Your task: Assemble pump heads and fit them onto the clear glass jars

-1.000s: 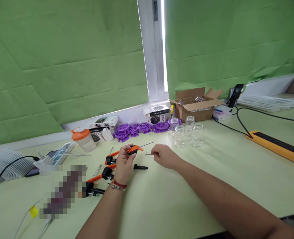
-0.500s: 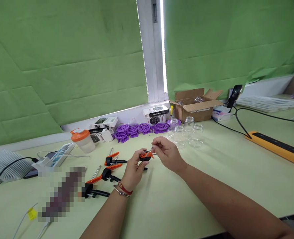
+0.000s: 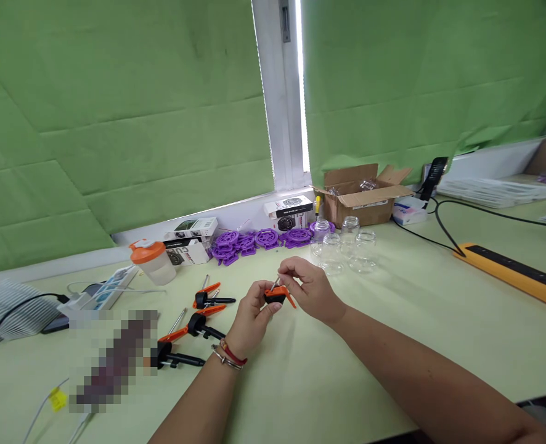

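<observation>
Above the middle of the pale yellow-green worktop (image 3: 319,401), both hands are busy on one piece. Left hand (image 3: 253,316): thumb and fingers gripping a small black plastic part with a bright orange lever (image 3: 275,297), held up off the surface, lever angled down to the right. Right hand (image 3: 312,290): thumb and forefinger pinched together at the upper end of a thin silver metal rod (image 3: 275,283), which slants up at the held part; can't tell if it's seated in it or just resting against it.

Progress, judging by looks: three assembled, one partway. Those three orange-and-black plastic units with straight black tubes (image 3: 198,324) lie left of the left hand, each with a round black cap; silver rods stick out among them. Nearest one runs into a pixelated patch, its orange end unreadable. Held part shows no black tube, so it seems behind the other three; rod fixing and tube probably remain.

Purple plastic spoked discs (image 3: 267,238) sit along the back, clear glass jars (image 3: 332,254) to their right; none seen joined to an orange-and-black unit, so that stock looks unused. Open brown cardboard box (image 3: 370,213) behind the jars, contents unclear.
</observation>
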Demonstrator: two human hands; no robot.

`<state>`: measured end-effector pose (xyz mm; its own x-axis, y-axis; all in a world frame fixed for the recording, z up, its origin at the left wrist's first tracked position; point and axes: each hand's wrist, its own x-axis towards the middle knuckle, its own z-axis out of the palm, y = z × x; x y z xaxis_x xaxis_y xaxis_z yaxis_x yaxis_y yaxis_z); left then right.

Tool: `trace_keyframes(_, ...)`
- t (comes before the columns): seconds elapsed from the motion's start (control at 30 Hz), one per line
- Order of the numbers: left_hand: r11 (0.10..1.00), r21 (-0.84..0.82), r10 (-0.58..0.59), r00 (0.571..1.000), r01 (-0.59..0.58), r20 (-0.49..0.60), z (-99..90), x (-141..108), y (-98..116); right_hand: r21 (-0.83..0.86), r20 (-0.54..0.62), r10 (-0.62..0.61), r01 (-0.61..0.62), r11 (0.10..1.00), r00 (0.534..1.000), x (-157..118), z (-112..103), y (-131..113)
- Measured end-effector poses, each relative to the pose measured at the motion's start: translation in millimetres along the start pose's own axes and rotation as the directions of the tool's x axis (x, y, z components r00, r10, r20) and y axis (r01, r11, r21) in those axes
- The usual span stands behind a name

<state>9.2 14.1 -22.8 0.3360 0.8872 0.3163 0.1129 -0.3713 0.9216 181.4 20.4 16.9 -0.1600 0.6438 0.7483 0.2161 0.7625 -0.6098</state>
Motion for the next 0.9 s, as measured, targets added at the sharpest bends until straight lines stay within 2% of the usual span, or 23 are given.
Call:
trace_keyframes(0.13, 0.993, -0.11, -0.044, 0.997, 0.051, 0.068, 5.4, -2, 8, -0.023, -0.005, 0.012, -0.012, 1.0, 1.0, 2, -2, 1)
trace_keyframes(0.27, 0.966, -0.227, -0.102, 0.988, 0.127, 0.12, 8.9, -2, 13, 0.021, 0.027, 0.121, -0.122, 0.992, 0.992, 2, -2, 6)
trace_keyframes(0.33, 0.952, -0.264, -0.126, 0.984, 0.157, 0.129, 9.1, -2, 14, 0.103, 0.064, 0.241, -0.247, 0.964, 0.968, 1, -1, 10)
trace_keyframes(0.4, 0.943, -0.281, -0.149, 0.981, 0.18, 0.127, 8.5, -1, 16, 0.208, 0.106, 0.368, -0.383, 0.9, 0.924, 2, -1, 15)
trace_keyframes(0.47, 0.939, -0.281, -0.171, 0.978, 0.2, 0.122, 7.9, -1, 17, 0.282, 0.141, 0.448, -0.47, 0.837, 0.883, 3, -1, 21)
trace_keyframes(0.57, 0.932, -0.291, -0.193, 0.975, 0.216, 0.108, 7.4, -1, 18, 0.3, 0.157, 0.466, -0.492, 0.817, 0.871, 3, -2, 25)
trace_keyframes(0.73, 0.894, -0.357, -0.24, 0.962, 0.271, 0.13, 6.6, 1, 16, 0.203, 0.143, 0.393, -0.415, 0.887, 0.908, 4, -5, 24)
trace_keyframes(0.8, 0.884, -0.378, -0.239, 0.96, 0.277, 0.143, 5.5, 1, 14, 0.21, 0.137, 0.431, -0.451, 0.867, 0.892, 5, -5, 27)
trace_keyframes(0.9, 0.877, -0.384, -0.254, 0.956, 0.291, 0.145, 3.3, 1, 10, 0.26, 0.14, 0.534, -0.551, 0.793, 0.834, 6, -3, 33)
